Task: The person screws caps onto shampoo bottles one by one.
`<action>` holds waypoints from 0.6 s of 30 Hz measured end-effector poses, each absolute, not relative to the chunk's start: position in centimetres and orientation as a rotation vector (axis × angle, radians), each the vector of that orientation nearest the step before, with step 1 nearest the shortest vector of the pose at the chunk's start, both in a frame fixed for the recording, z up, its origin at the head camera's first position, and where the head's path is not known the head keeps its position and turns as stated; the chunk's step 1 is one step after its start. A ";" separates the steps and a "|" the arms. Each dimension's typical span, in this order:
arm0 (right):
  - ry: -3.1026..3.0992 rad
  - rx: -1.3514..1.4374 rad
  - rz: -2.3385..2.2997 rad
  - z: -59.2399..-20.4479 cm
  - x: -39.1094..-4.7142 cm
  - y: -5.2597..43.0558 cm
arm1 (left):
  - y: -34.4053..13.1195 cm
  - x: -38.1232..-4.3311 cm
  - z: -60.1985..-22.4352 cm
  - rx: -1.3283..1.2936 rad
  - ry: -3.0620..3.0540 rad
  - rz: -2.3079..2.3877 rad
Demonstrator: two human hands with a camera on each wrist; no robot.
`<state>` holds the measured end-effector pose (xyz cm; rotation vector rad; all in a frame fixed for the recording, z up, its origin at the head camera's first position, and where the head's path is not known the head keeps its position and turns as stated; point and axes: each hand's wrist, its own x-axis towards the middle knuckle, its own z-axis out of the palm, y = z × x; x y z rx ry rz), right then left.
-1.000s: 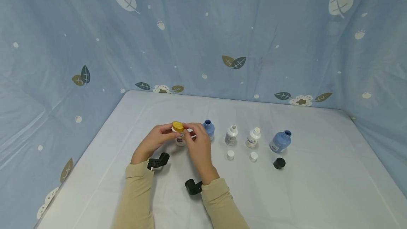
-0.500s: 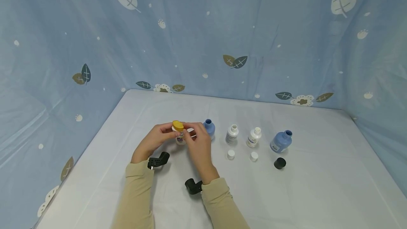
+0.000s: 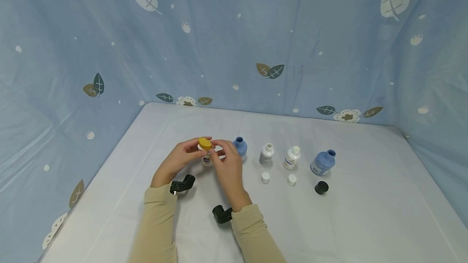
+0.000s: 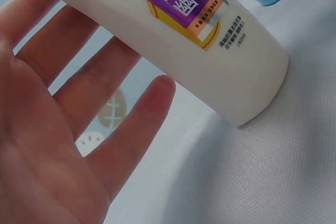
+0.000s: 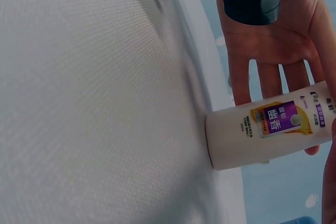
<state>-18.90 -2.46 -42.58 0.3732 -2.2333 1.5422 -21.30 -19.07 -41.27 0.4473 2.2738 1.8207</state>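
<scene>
A white squeeze bottle (image 3: 207, 161) with a purple label and yellow cap (image 3: 204, 144) stands upright between the two hands. My left hand (image 3: 178, 159) holds its upper part, thumb in front and a finger behind the cap; the other fingers stretch out behind the bottle in the left wrist view. From the other side my right hand (image 3: 229, 165) pinches at the cap, thumb at its lower edge. In the right wrist view the bottle's base (image 5: 211, 142) meets the white cloth. My fingers partly hide the cap and neck.
Right of the hands stand a blue capless bottle (image 3: 240, 148), two white capless bottles (image 3: 266, 155) and another blue capless bottle (image 3: 322, 163). Two white caps (image 3: 265, 177) and a black cap (image 3: 321, 188) lie before them. A patterned blue curtain (image 3: 234, 44) borders the table.
A left finger has come further up behind the yellow cap, and my right fingers have shifted slightly at it. The bottle stays in place; the other bottles and caps have not moved.
</scene>
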 end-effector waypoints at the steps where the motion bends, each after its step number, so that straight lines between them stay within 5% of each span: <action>1: -2.236 0.375 1.542 -42.6 -18.9 -2.4 | -19.0 -21.1 -40.9 0.440 2.275 1.819; 18: -2.252 0.368 1.527 -42.6 -18.9 -2.4 | -20.1 -22.3 -43.7 0.403 2.304 1.851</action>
